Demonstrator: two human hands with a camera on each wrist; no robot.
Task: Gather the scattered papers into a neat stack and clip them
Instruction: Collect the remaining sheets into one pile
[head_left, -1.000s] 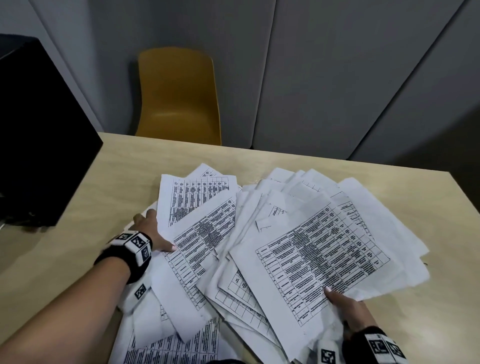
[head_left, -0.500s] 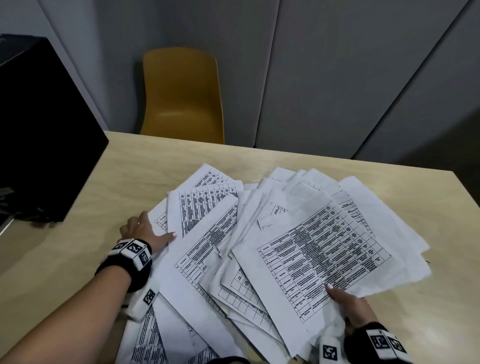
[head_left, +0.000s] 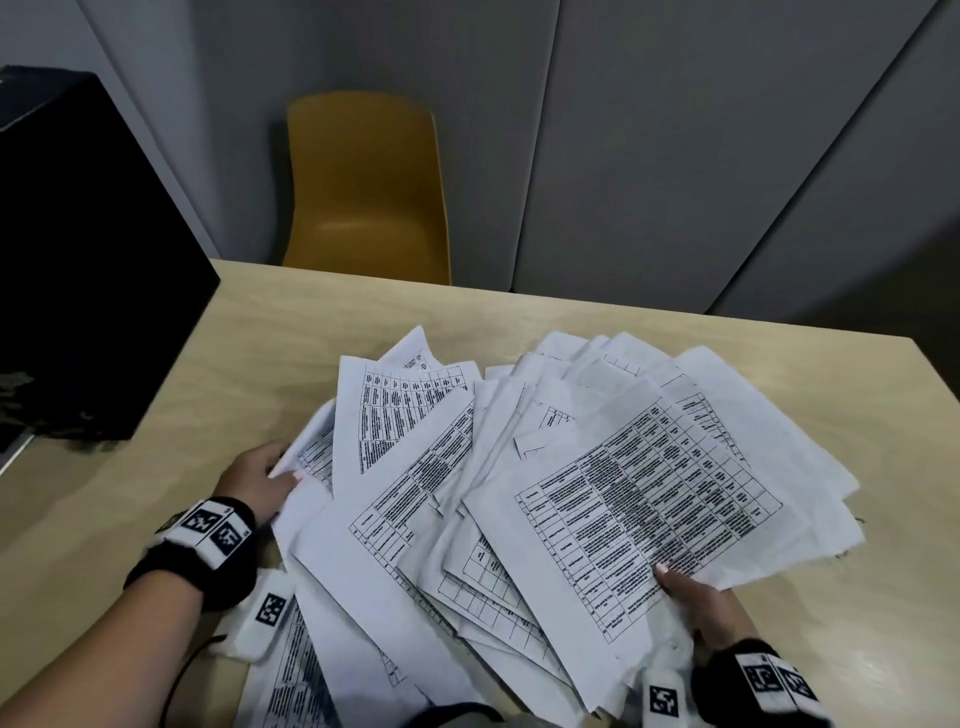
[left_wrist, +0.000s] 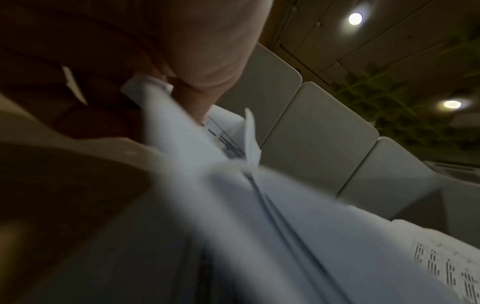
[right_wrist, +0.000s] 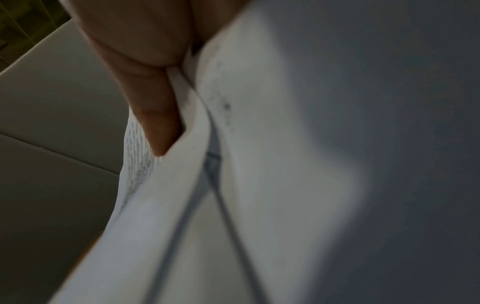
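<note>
Several white printed papers (head_left: 597, 493) lie fanned in a loose overlapping pile on the beige table (head_left: 291, 332). My left hand (head_left: 260, 480) grips the left edge of the pile, thumb on top of a sheet and fingers under it; the left wrist view shows the thumb (left_wrist: 207, 67) pressed on the paper edge (left_wrist: 166, 115). At the lower right, my right hand (head_left: 698, 603) pinches the pile's near edge, thumb on the top sheet with the big table print. In the right wrist view the thumb (right_wrist: 153, 115) lies on curved sheets (right_wrist: 233, 164). No clip is in view.
A black box (head_left: 78, 260) stands on the table's left side. A yellow chair (head_left: 369, 192) sits behind the far edge, against grey wall panels. Bare tabletop shows to the left, behind and to the right of the pile.
My left hand slid a little left and away, from lying on the sheets to gripping the pile's left edge. The left sheets shifted toward the middle. My right hand stayed put.
</note>
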